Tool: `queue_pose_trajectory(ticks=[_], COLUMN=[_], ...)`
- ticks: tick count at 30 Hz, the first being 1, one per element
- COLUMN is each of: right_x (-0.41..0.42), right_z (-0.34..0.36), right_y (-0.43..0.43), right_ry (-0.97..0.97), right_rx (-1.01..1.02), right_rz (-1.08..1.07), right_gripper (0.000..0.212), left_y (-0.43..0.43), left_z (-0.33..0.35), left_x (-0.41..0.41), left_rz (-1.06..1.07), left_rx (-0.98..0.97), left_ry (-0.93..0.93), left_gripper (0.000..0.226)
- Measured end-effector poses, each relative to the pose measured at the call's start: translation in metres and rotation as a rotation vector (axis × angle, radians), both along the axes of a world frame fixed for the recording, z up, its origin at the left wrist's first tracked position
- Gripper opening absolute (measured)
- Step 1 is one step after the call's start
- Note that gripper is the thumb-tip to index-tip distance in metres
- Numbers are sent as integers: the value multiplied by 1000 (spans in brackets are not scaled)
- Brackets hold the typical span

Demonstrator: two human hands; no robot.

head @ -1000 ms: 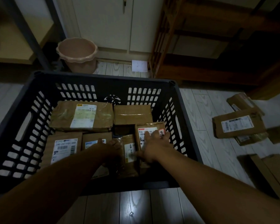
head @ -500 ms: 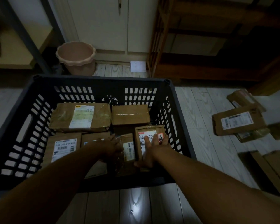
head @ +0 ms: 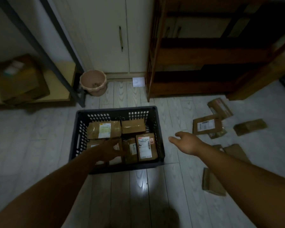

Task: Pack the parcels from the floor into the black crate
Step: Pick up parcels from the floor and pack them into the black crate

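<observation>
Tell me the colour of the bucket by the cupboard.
The bucket is pale pink; the head view shows it.

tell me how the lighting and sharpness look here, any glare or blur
Head view: dim overall, with one bright glare patch on the floor just nearer than the black crate; the box on the left shelf is smeared by blur; the shelf post leans from the wide lens; a dark shadow sits at the bottom edge.

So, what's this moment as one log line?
left hand: in black crate, over packed parcels | right hand: open, beside crate | floor parcels: unpacked
</observation>
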State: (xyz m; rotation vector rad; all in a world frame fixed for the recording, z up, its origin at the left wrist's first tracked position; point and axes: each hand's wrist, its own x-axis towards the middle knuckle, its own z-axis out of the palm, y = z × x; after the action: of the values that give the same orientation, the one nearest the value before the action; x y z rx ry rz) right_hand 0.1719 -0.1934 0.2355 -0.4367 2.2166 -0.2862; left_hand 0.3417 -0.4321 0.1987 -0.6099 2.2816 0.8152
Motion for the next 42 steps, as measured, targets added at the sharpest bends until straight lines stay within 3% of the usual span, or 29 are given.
queue_pose_trajectory(ticks=[3,6,10,12,19,27,34,42], right_x=[12,21,31,35,34,9,-64,-143], right_z=[85,157,230,257,297,293,261,176], right_y=[40,81,142,177,338,498,497,507], right_ry=[-1,56,154,178,207,136,66,89], right_rx=[68,74,10,-5,15,10,-89,-59], right_rz=[-24,-119,-238,-276,-318,-297,-284,-286], right_gripper=[70,68,54,52,55,58,52,67], left_y=[21,47,96,123,264,414,435,456], left_z=[88,158,230,248,290,278,239,149], left_x=[-10,-24,-45,-55,-85,-97,-149,-218], left_rz=[-25,-69,-94,-182,-264,-246,-180,13], left_rx=[81,100,145,149,78,74,52,69], left_ry=[-2,89,64,75,172,111,60,35], left_gripper=[41,49,72,95,77,74,75,76])
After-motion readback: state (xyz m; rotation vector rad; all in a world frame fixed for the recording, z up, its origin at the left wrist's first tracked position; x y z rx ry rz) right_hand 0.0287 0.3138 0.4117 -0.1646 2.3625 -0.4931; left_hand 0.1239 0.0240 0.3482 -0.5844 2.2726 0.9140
